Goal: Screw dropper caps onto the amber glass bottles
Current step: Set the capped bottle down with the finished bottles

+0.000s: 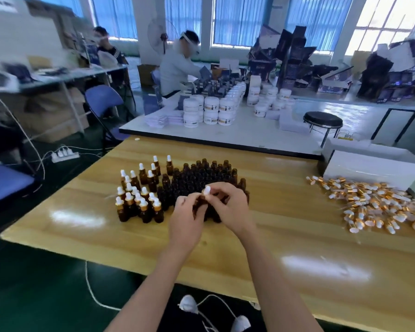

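My left hand grips an amber glass bottle just above the wooden table. My right hand pinches the white-bulbed dropper cap that sits on the bottle's neck. Behind my hands stands a dense cluster of uncapped amber bottles. To the left of them stand several capped bottles with white bulbs and gold collars. A loose pile of dropper caps lies at the right side of the table.
A white box sits behind the cap pile at the table's right. Beyond is a white table with white jars, a black stool, and a person working. Blue chairs and a power strip are at the left.
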